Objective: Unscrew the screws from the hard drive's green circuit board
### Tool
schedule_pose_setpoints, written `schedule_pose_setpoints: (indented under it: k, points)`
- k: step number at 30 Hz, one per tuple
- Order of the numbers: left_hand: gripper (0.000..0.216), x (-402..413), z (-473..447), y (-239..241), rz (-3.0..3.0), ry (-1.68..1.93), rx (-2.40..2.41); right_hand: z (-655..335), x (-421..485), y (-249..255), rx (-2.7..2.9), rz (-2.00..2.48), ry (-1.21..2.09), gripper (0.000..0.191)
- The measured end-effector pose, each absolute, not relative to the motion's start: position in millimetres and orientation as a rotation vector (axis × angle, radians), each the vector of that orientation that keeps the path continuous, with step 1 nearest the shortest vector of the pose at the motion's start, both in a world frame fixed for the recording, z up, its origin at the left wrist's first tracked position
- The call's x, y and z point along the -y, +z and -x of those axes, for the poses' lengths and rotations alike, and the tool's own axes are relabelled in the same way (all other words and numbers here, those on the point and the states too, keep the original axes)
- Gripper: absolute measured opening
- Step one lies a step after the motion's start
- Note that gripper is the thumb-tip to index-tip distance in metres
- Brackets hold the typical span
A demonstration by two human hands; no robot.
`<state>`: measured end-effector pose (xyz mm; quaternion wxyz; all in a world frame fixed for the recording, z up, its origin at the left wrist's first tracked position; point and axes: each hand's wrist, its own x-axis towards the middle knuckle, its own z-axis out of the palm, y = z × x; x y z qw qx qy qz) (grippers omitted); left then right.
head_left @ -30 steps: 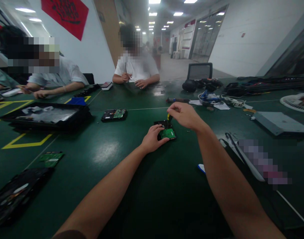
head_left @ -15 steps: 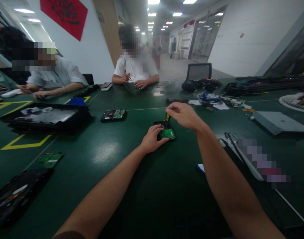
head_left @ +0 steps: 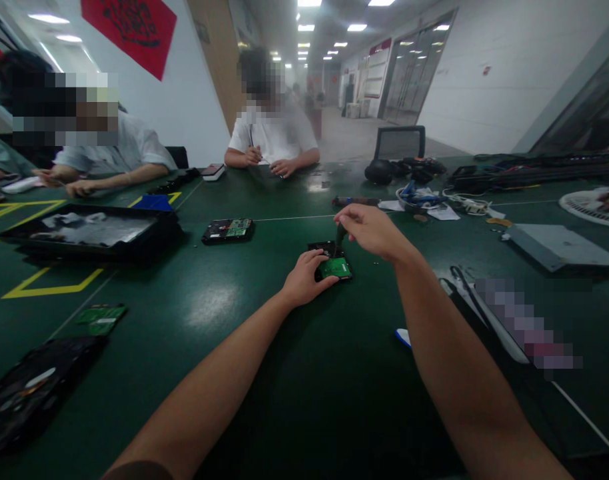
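In the head view a hard drive (head_left: 336, 268) with a green circuit board lies on the table in front of me. My left hand (head_left: 307, 277) grips it from the left, thumb along its near edge and fingers over its far side. Above the drive, my right hand (head_left: 364, 230) is closed on the handle of a small screwdriver (head_left: 340, 236). The screwdriver stands almost upright, its shaft pointing down onto the drive. Its exact tip contact is too small to make out. A few tiny bits, perhaps screws (head_left: 376, 263), lie right of the drive.
Another hard drive (head_left: 228, 231) and a black tray (head_left: 89, 230) lie to the left. Nearer are a green circuit board (head_left: 102, 320) and a black drive casing (head_left: 39, 380). A grey metal box (head_left: 562, 247) and cables (head_left: 419, 197) are right. Two people work across the table (head_left: 284, 373).
The screwdriver has turned in my right hand: its yellow marking faced me before and now the handle looks dark. My left hand and the hard drive stay in place.
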<state>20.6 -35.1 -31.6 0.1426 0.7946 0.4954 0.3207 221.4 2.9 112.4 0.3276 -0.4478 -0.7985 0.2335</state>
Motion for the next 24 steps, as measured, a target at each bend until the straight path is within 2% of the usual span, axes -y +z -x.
schedule_pose_setpoints:
  k: [3, 7, 15, 21, 24]
  points:
    - [0.058, 35.3, -20.9, -31.1, -2.293, 0.925, -1.432, -219.9, 0.2, 115.0, 2.068, 1.218, 0.509, 0.019]
    - [0.059, 35.3, -21.6, -30.9, -2.293, 0.919, -1.435, -218.4, -1.0, 110.8, 1.963, 1.248, 0.645, 0.013]
    - [0.059, 36.1, -21.1, -30.0, -2.296, 0.916, -1.429, -219.5, -3.4, 107.8, 1.993, 1.108, 0.854, 0.025]
    - [0.060, 35.7, -21.2, -30.5, -2.298, 0.907, -1.435, -218.1, 0.3, 113.7, 2.044, 1.253, 0.569, 0.019]
    - [0.061, 35.5, -21.5, -31.6, -2.302, 0.909, -1.444, -216.8, 1.1, 113.8, 2.014, 1.268, 0.630, 0.015]
